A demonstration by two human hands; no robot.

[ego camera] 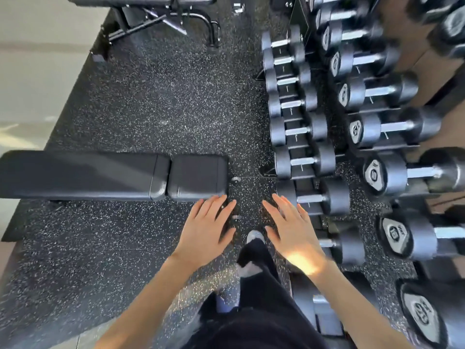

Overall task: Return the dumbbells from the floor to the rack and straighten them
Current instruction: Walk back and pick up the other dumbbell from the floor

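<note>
Reference thing: the rack, which fills the right side of the view.

1. Pale floor: farthest left of the rack, beyond the edge of the speckled black mat.
2. Bench: flat, black and padded. It lies on the mat left of the rack, with its long axis pointing at the rack. Its end stops short of the rack, with a strip of mat between them. A far bench stands at the top of the view, also left of the rack.
3. Left hand: held palm down above the mat, left of the rack, just beside the bench's rack-side end. The fingers are straight and slightly spread. It holds nothing.
4. Shoe: pale, on the mat between the two hands, near the rack's front edge. A dark trouser leg covers its heel.
5. Right hand: held palm down at the rack's front edge. The fingers are straight and spread, and the hand is empty. In the view its fingertips overlap one head of a lower dumbbell; whether they touch cannot be told.
6. Dumbbells: those in view lie on the rack in two rows.
   - Lower row: along the rack's front edge, smaller, side by side, with the handles running across the rack.
   - Upper row: right of the lower row, larger, with the handles running the same way. The grey end plates face left. Their markings are too blurred to read.
</note>
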